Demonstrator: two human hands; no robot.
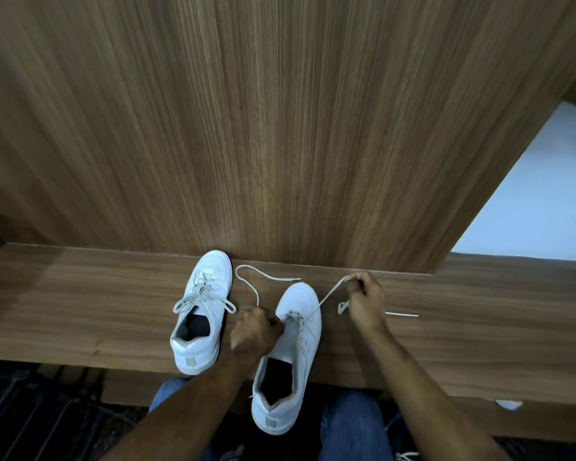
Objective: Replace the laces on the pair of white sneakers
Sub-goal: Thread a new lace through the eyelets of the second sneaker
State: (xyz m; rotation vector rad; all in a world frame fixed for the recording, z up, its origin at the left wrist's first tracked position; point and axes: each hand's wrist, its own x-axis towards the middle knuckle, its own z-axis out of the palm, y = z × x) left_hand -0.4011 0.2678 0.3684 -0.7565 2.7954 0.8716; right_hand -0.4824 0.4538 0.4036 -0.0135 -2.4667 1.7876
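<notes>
Both hands (258,331) (364,302) pinching lace (330,294).

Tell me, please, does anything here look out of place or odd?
Only the right sneaker: its heel hangs over the front edge of the shelf, and its lace trails loose. The left sneaker sits fully on the shelf, laced.

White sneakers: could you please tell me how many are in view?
2. One laced white sneaker sits left on the wooden ledge; the other white sneaker, right, overhangs its near edge.
</notes>
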